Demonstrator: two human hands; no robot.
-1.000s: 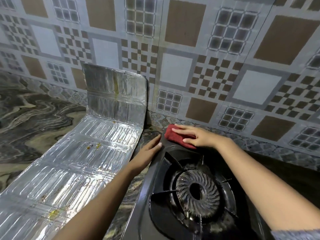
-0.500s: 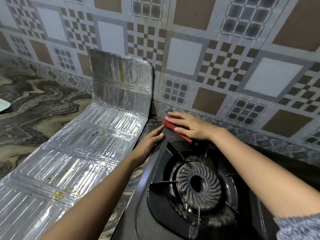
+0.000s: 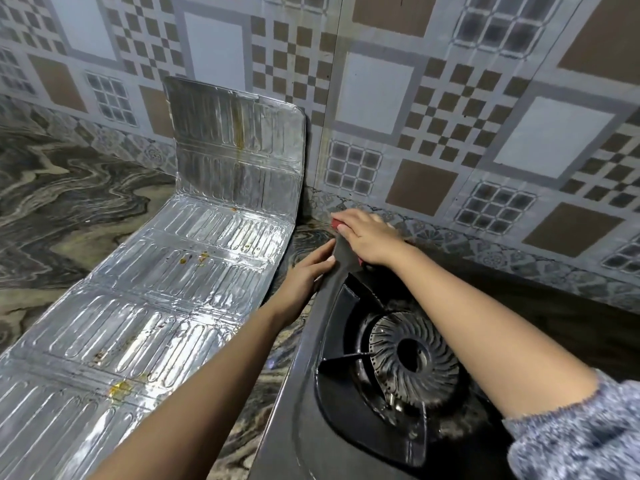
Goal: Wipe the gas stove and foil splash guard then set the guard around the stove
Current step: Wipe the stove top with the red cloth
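A fuzzy, speckled grey-blue knit sleeve (image 3: 581, 427) covers the upper right arm (image 3: 485, 327); the left forearm (image 3: 214, 375) is bare

Shiny ribbed foil guard (image 3: 156, 289), glossy dark metal stove (image 3: 301, 410), possibly cloth wiper (image 3: 335, 223)

I see a black gas stove (image 3: 301, 427) with a dark, radially finned burner (image 3: 412, 355). The foil splash guard (image 3: 156, 306) is shiny silver, embossed with rows of long ovals and spotted yellow-brown. The cloth (image 3: 336, 223) is red. The table (image 3: 69, 202) swirls grey, black and beige. The wall tiles (image 3: 450, 98) mix brown, white and grey squares and checks.
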